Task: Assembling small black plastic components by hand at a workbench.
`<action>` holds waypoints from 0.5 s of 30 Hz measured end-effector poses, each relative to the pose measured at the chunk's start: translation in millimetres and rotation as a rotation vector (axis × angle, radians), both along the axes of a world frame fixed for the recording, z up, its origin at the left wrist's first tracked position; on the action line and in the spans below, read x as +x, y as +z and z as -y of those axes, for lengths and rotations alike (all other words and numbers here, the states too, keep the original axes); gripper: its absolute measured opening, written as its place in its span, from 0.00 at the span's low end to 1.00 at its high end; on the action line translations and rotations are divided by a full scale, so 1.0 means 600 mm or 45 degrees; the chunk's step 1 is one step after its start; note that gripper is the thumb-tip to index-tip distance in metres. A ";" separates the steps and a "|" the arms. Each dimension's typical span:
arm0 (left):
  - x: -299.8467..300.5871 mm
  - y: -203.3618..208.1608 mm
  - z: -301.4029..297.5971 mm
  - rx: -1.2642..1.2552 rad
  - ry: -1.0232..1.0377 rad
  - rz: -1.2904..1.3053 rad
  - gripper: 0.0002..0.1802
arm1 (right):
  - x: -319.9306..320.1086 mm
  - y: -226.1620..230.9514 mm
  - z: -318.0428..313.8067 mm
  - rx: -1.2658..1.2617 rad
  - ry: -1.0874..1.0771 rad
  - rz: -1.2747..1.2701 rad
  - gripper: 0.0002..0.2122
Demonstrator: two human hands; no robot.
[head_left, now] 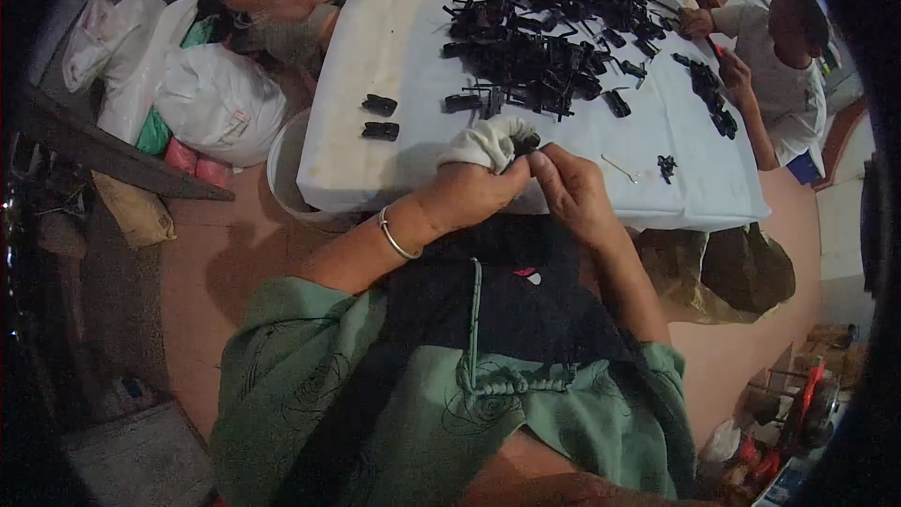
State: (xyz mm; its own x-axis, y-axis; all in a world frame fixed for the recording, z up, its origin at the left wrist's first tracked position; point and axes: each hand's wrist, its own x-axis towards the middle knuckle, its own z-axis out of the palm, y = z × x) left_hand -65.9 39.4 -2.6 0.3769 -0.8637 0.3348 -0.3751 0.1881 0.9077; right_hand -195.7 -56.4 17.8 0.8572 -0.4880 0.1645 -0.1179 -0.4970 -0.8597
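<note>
My left hand [477,190], partly covered by a whitish cloth glove [474,143], is closed around a small black part [529,143] at the table's near edge. The fingers of my right hand [577,190] are pinched together against that same part. Most of it is hidden by my fingers, so its exact shape does not show. Ahead of my hands spreads a large heap of black plastic parts [526,61], many with thin rods sticking out. Two similar black pieces, one of them the nearer piece [380,131], lie apart to the left.
The table [357,169] has a white cover. To my right lie a thin pale stick [619,169] and a cluster of tiny black pieces [667,167]. A person [779,75] works at the right edge beside a black row [706,94]. White sacks [221,99] stand left.
</note>
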 end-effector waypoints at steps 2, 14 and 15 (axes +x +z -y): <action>-0.006 0.012 -0.002 -0.104 -0.002 0.125 0.14 | -0.001 0.000 0.000 0.143 -0.035 -0.093 0.13; -0.002 -0.012 -0.003 -0.080 0.079 0.482 0.16 | 0.012 -0.046 0.002 0.422 0.015 0.084 0.14; 0.003 -0.017 0.002 -0.096 0.003 0.164 0.17 | 0.010 -0.043 0.007 0.476 0.036 0.036 0.12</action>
State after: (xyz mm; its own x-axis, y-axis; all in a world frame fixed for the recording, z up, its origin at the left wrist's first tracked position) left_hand -64.3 38.2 -12.6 0.3284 -0.8333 0.4446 -0.4882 0.2532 0.8352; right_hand -189.8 -60.7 -8.0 0.8687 -0.4954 0.0037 -0.0820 -0.1512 -0.9851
